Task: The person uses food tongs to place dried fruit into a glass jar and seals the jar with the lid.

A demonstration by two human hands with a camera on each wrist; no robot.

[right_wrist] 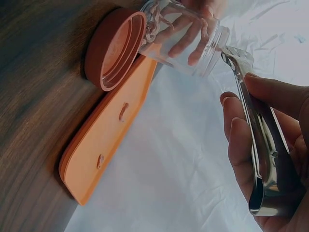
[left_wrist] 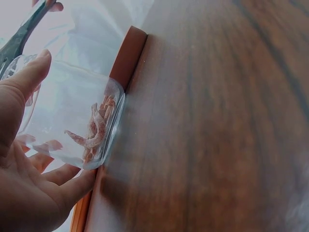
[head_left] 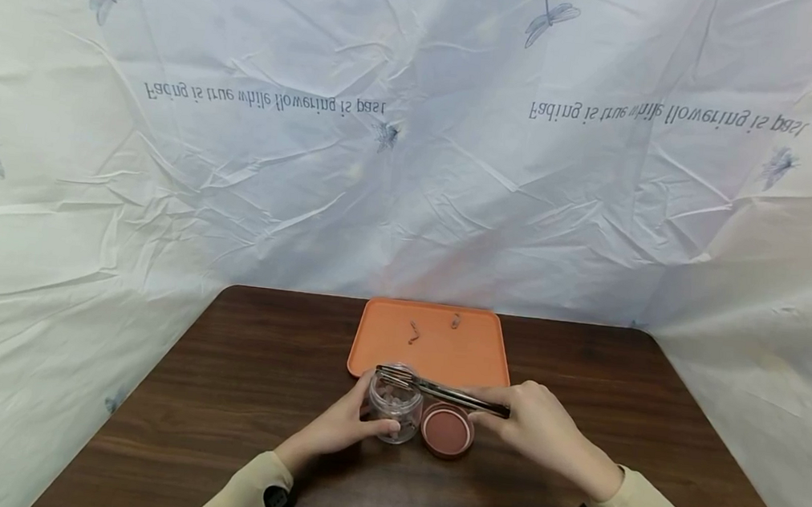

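My left hand (head_left: 336,426) grips a clear jar (head_left: 398,428), thumb on one side and fingers round the other. Wrinkled, reddish-brown dried pieces (left_wrist: 99,128) lie at the jar's bottom, seen in the left wrist view. With my right hand (head_left: 546,427) I hold metal tongs (head_left: 455,395), their slotted tips at the jar's open mouth. Whether the tips pinch anything cannot be made out. Just right of the jar, a reddish-brown lid (head_left: 447,433) lies with its hollow side up.
Behind the jar is an orange tray (head_left: 465,363) bearing one curled piece (head_left: 413,333) and a second small piece (head_left: 456,321). All stand on a dark wooden table (head_left: 257,377). White printed sheeting (head_left: 442,176) hangs along the table's back and sides.
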